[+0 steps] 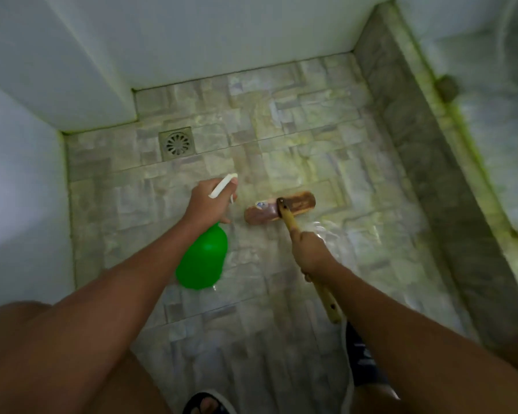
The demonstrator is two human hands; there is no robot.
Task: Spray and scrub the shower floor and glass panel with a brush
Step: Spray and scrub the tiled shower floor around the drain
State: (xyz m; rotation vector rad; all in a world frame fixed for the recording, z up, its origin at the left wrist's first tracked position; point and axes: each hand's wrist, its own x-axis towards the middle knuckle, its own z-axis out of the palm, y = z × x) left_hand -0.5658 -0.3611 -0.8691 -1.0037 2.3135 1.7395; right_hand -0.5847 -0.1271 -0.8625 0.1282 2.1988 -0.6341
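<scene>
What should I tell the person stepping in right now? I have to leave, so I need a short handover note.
Left hand holds the green spray bottle, nozzle aimed at the floor. Right hand grips the brush handle; the brush head rests on the shower floor, right of the drain. Floor looks wet near the brush, with greenish grime along the right curb. Floor scrubbing appears under way; the glass panel is still to do.

No readable text, brand or number anywhere. A small pale label sits on the back of the brush head (279,207), too blurred to read. The green spray bottle (202,259) shows no print on its visible side.
</scene>
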